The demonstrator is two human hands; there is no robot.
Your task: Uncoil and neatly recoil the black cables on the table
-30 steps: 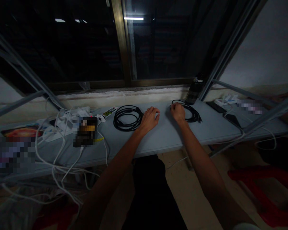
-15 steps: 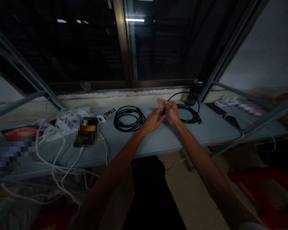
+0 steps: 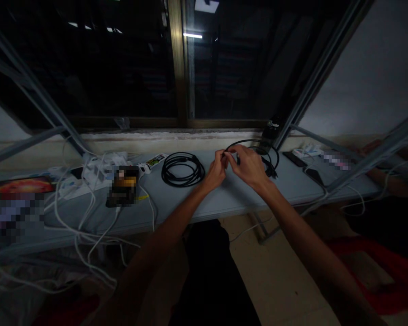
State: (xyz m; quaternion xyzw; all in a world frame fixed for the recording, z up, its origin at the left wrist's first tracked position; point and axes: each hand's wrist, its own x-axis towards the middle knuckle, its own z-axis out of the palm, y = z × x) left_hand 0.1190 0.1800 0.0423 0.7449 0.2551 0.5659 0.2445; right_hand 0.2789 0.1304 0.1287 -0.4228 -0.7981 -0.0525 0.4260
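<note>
Holding: thin, round, black cable, one end raised just above the table and caught between the fingertips of both hands.
Left hand: closed, with fingers curled inward and no gap visible at the tips; fitted around the cable's raised end.
Right hand: pinched down from above, thumb and forefinger drawn together on the same stretch, right beside the left fingertips; exact contact too small and dim to make out.
Cable's lie: long axis running sideways across the front of the body; from the pinch, arching up and over beyond the right hand, then dropping on the right toward the lower loops.
Lower loops: on the table, beyond and to the right of the right hand, partly hidden by it.
Nearer hand: right for the lower loops; left for the raised end.
Second coil, a ring of black cable: resting flat, just beside the left wrist on its outer side, not gripped.
Table, long with a grey-blue top: spread beneath both hands.
Back edge: dark bottle standing near the window, beyond the arch.
Far left: tangle of white chargers and cords, well apart from both hands.
</note>
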